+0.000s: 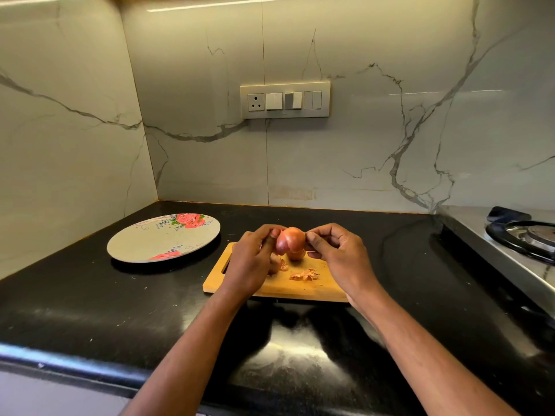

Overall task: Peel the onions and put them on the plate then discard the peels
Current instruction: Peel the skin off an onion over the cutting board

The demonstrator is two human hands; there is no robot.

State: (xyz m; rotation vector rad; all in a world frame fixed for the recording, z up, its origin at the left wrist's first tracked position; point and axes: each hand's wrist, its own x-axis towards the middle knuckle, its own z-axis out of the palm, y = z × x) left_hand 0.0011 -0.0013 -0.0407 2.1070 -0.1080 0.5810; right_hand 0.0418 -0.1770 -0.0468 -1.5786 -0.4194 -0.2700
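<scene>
A black counter [90, 310] is seen filling the lower half of the view, with a marbled wall behind it and a stove [522, 238] at the right edge. A flowered plate [135, 247] is set on the counter to the left, and no onion is seen on it. Just beside it to the right, a wooden cutting board [303, 288] is laid flat.

Above the board, an onion [289, 240] is held in the air between both hands. It is gripped by the left hand [250, 261], whose fingers are curled round its left side. Its right end is met by the right hand [336, 250], whose thumb and fingertips are drawn together at the skin; whether a flap of peel is actually pinched cannot be told. A second onion [295, 255] is partly hidden behind the first, resting on the board. A few peel scraps [304, 274] are scattered on the board nearby.

The peeling step is judged to be under way, with nothing yet plated. The smooth onion could be lost from the left hand's grip if the skin is tugged hard, and it could be dropped onto the board or rolled onto the counter. Dry skin could be torn into small flakes and scattered off the board, making the later clearing harder.
</scene>
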